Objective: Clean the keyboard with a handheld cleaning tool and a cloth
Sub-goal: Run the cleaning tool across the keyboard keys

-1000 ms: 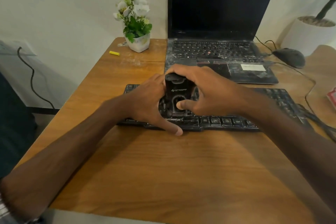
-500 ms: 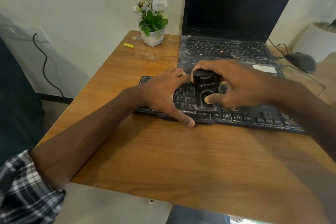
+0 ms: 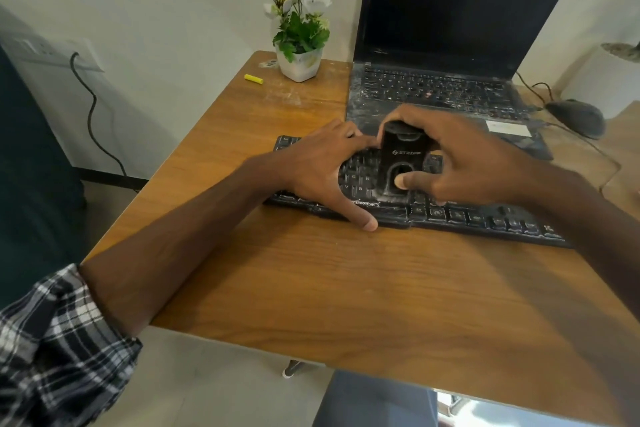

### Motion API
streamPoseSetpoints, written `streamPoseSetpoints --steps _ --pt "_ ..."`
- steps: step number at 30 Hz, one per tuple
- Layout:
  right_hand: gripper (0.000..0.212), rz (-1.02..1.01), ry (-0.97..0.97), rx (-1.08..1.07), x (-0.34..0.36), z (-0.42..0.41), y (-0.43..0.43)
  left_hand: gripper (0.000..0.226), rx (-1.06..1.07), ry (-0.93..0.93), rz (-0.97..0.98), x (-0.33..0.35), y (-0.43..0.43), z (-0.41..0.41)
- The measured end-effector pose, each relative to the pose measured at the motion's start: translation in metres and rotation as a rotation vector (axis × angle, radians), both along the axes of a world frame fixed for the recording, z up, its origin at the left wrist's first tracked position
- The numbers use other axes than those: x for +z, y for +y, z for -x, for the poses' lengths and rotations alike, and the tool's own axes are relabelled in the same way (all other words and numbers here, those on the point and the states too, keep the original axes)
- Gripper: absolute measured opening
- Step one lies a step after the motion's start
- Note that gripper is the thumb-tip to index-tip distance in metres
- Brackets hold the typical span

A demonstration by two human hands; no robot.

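The keyboard [image 3: 457, 217] lies across the middle of the desk [image 3: 346, 295], roughly parallel to the near edge, with a broad strip of bare wood between it and that edge. More bare wood runs from its left end to the left edge. Just behind it stands an open laptop [image 3: 450, 17]. At the far left corner are a flower pot [image 3: 299, 61] and a small yellow object [image 3: 253, 79], and a mouse [image 3: 576, 116] sits towards the far right.

The left hand [image 3: 318, 170] rests on the left part of the keyboard with its fingers spread and straight, holding nothing; its thumb reaches over the front rim onto the wood. The right hand [image 3: 478, 163] curls round the black cleaning tool [image 3: 403, 152], which stands upright on the keys, with the thumb pressed on its lower front. Both forearms stretch in from the near edge.
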State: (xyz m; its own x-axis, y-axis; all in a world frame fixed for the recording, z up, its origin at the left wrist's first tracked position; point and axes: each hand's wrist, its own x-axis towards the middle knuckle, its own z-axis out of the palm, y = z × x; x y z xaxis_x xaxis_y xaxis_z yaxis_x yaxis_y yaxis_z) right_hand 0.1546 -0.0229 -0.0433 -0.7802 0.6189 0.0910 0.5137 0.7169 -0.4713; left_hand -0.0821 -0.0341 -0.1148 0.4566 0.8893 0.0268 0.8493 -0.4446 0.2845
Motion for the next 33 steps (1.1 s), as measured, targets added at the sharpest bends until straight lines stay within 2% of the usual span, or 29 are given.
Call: streamPoseSetpoints --steps 6,11,17,28,31,33 --pt "0.052 0.035 -0.046 -0.053 0.002 -0.025 0.003 0.132 0.001 0.016 0.021 0.003 0.001 0.0" --pt "0.055 -0.043 -0.203 -0.043 0.02 -0.029 0.004 0.131 -0.005 0.008 0.023 0.002 0.0 0.001" --pt "0.053 -0.003 0.068 -0.02 0.015 -0.009 -0.003 0.13 -0.01 -0.002 0.002 0.0 0.0 0.002" --pt "0.055 0.086 -0.045 -0.092 0.002 -0.054 0.005 0.134 -0.002 0.005 0.027 0.003 -0.001 0.0" --pt "0.057 0.096 -0.138 -0.141 0.012 -0.07 0.007 0.136 -0.006 0.006 0.03 0.003 -0.001 0.0" --pt "0.058 0.014 -0.271 -0.15 0.021 -0.077 0.011 0.137 -0.002 0.009 0.031 0.003 -0.001 0.0"
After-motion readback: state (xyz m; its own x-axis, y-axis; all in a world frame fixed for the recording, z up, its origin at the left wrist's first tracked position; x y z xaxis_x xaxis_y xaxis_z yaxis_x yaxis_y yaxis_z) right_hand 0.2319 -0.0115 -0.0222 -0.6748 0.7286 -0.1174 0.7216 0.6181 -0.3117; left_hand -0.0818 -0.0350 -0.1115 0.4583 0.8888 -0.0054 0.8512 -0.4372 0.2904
